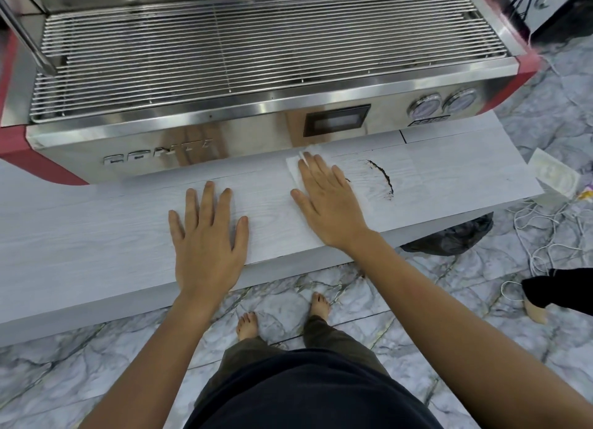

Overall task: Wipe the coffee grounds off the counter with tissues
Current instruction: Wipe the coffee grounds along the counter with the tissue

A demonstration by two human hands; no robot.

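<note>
The person's right hand [324,200] lay flat, fingers spread, pressing a thin white paper tissue [296,168] onto the pale grey wood-grain counter [96,232], gripping nothing, only pinning the sheet under the palm. The left hand [207,236] rested open and empty on the counter just to the left, bracing. A dark, curved line of coffee grounds [385,178] sat a little to the right of the tissue, apart from it, with a faint smear between them. To do this well, I judged the hand should keep even pressure and sweep right across the whole arc, then fold the tissue inward so the grounds stayed trapped rather than spilling over the near edge. Most of the tissue was hidden under the hand, so I couldn't tell how soiled it was. The big stainless-steel espresso machine with red side panels [256,75] was cut off at the top and left, its lettering too blurred to read, and the white packet [555,175] at the far right was hard to identify.
</note>
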